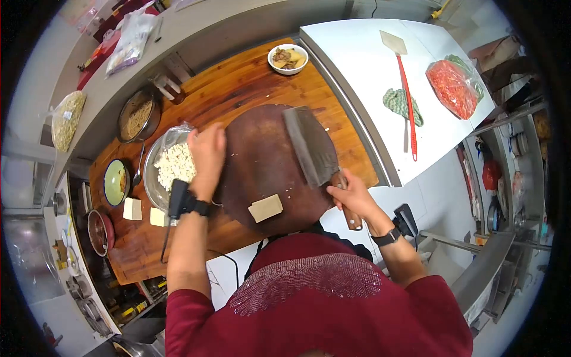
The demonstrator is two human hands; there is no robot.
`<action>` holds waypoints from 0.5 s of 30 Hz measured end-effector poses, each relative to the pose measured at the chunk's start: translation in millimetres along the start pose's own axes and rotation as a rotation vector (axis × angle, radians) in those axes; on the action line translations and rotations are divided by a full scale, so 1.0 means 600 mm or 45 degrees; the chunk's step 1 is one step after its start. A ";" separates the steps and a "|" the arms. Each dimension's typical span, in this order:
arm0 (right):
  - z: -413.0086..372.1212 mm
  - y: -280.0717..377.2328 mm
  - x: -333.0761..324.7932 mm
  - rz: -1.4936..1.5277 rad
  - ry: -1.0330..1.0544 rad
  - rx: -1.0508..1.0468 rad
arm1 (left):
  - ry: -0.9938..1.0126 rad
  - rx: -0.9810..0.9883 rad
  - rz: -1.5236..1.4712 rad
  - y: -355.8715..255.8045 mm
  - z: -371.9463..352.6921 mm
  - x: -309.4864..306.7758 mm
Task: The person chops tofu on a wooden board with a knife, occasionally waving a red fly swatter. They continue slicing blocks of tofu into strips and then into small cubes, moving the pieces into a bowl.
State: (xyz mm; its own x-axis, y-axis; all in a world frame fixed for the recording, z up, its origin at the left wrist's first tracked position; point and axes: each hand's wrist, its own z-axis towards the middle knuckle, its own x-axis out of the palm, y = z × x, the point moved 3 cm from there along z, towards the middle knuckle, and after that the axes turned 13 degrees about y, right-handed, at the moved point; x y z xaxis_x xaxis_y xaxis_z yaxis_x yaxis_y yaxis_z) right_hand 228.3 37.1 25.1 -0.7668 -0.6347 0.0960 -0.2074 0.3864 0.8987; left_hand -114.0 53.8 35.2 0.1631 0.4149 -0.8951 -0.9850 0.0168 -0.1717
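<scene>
My right hand (357,202) grips the wooden handle of a wide cleaver (310,146), whose blade lies over the right part of a round dark chopping board (256,143). Between the board and a metal bowl (153,189) is my left hand (207,154), fingers stretched out and seemingly holding nothing, a little blurred. Small white cubes (176,163), looking like diced tofu, fill the bowl, with clear plastic at its far rim. A pale tan block (265,208), perhaps tofu, rests near the board's front edge. Two cream blocks (132,209) sit left of the board.
The wooden table (244,77) also bears a white bowl of food (288,59), a pot of brown crumbs (138,116), a green bowl (116,182), a spoon (138,169) and a glass jar (168,89). On the white counter (351,53) lie a red-handled spatula (407,98), a cloth and bagged red food (453,88).
</scene>
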 end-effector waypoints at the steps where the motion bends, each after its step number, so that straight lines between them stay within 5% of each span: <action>1: -0.017 -0.001 -0.017 0.008 -0.068 0.039 | -0.025 0.113 -0.133 -0.045 0.020 0.006; 10: -0.097 -0.039 -0.140 0.207 -0.403 -0.124 | 0.461 0.408 -0.624 -0.269 0.093 0.126; 13: -0.108 -0.044 -0.153 0.285 -0.403 -0.121 | 0.723 0.450 -0.369 -0.326 0.124 0.196; 15: -0.116 -0.045 -0.163 0.283 -0.400 -0.133 | 1.180 0.344 0.053 -0.350 0.142 0.240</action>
State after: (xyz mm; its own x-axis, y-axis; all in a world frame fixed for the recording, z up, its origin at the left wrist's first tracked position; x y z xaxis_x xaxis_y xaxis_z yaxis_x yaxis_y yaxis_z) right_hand 351.2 42.5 21.3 -0.9379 -0.3011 0.1723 0.0353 0.4111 0.9109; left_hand 111.4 187.2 -22.5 -0.0069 -0.4605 -0.8876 -0.9518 0.2754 -0.1354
